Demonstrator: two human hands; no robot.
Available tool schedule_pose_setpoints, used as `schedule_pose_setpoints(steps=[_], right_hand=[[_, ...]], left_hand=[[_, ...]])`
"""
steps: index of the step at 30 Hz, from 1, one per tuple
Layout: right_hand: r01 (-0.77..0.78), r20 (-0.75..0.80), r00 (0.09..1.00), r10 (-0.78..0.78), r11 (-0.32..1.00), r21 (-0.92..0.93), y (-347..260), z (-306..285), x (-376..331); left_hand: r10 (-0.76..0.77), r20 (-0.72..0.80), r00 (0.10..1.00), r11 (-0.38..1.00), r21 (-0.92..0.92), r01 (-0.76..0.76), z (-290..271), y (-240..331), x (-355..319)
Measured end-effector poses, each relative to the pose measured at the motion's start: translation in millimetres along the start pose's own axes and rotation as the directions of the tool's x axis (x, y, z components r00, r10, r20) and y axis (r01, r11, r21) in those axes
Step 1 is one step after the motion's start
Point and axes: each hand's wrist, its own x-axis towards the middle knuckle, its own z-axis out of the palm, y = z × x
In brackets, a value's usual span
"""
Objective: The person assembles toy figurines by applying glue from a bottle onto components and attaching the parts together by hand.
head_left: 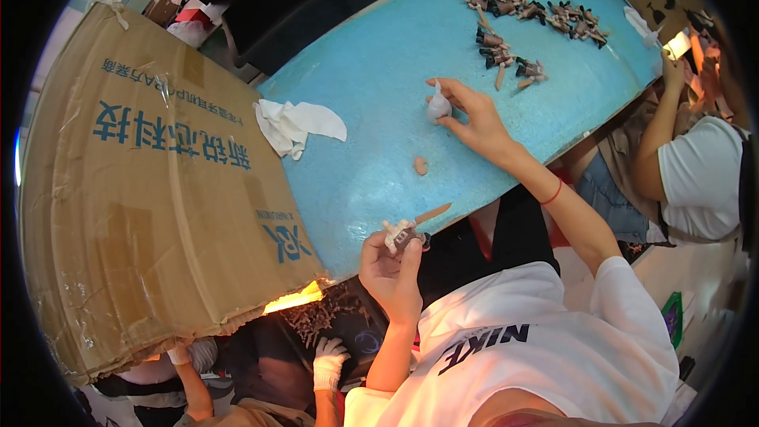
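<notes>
Near the table's front edge, my left hand [393,277] pinches a small figurine [404,237] with a brown body, pale parts and a dark end. A flat tan stick [433,212] sticks out from beside it; whether they are joined I cannot tell. Farther out, my right hand [480,122] holds a small greyish-white pouch [438,106] with a twisted, pointed top between thumb and fingers. On the blue tabletop [371,174] between my hands lies a small curled pinkish piece [421,165].
Several similar figurines [506,8] with tan sticks lie at the far right. A crumpled white cloth [296,125] lies beside a big cardboard sheet [174,213] on the left. A co-worker's white sleeve [700,178] shows at right; another's gloved hand [329,362] is at lower left.
</notes>
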Motion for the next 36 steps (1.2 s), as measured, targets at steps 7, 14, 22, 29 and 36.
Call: schedule_pose_setpoints(steps=[7,14,22,29,36], right_hand=[[0.079,-0.150,0.979,-0.138,0.937,-0.341,-31.3,-13.8,-31.3],[0.435,0.398,0.867,-0.300,0.845,-0.312,-32.9,13.5,-18.4],[-0.508,0.386,0.861,0.332,0.604,0.614,-111.3,-30.9,-53.9],[-0.641,0.525,0.761,0.380,0.318,0.699,-124.0,-38.6,-69.5],[-0.643,0.540,0.755,0.372,0.260,0.721,-116.5,-32.8,-79.8]], left_hand=[[0.035,-0.071,0.997,0.997,0.072,-0.030,-2.0,-6.0,-2.3],[0.063,-0.057,0.996,0.988,0.143,-0.054,-0.6,-9.9,-3.3],[0.518,0.122,0.846,0.675,0.549,-0.493,5.5,-12.5,3.6],[0.633,0.279,0.723,0.468,0.606,-0.643,9.6,-13.9,3.6],[0.640,0.355,0.681,0.411,0.591,-0.694,10.0,-14.2,1.3]])
